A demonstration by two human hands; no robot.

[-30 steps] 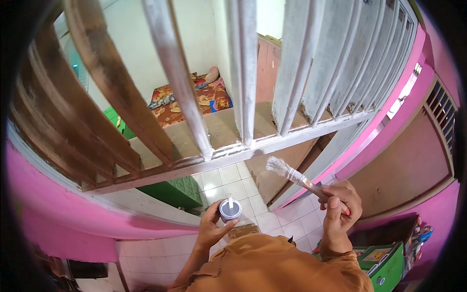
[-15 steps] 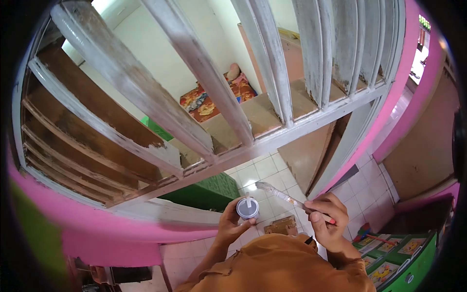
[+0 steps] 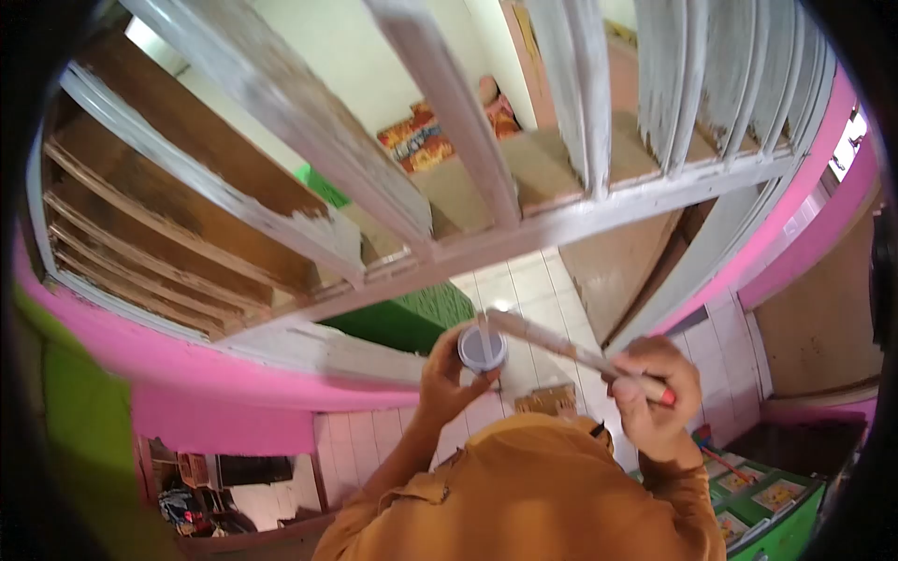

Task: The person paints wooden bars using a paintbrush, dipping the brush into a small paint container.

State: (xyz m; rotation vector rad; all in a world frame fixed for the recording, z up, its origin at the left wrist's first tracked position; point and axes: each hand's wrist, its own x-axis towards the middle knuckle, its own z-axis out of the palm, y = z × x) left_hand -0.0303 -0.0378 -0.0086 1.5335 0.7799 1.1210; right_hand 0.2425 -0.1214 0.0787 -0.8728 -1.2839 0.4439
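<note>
While the left hand (image 3: pixel 447 376) grips a small open tub (image 3: pixel 482 350) with a pale strip (image 3: pixel 485 338) standing out of it, the right hand (image 3: pixel 655 393) clasps a paintbrush (image 3: pixel 571 351) in front of the torso, below the slats (image 3: pixel 468 112). The brush's long axis slants from its red butt, at lower right, up leftward to bristles just by the tub's rim. Blur hides whether they touch; fingers cover part of the handle, and the upper picture edge crops the slats.
</note>
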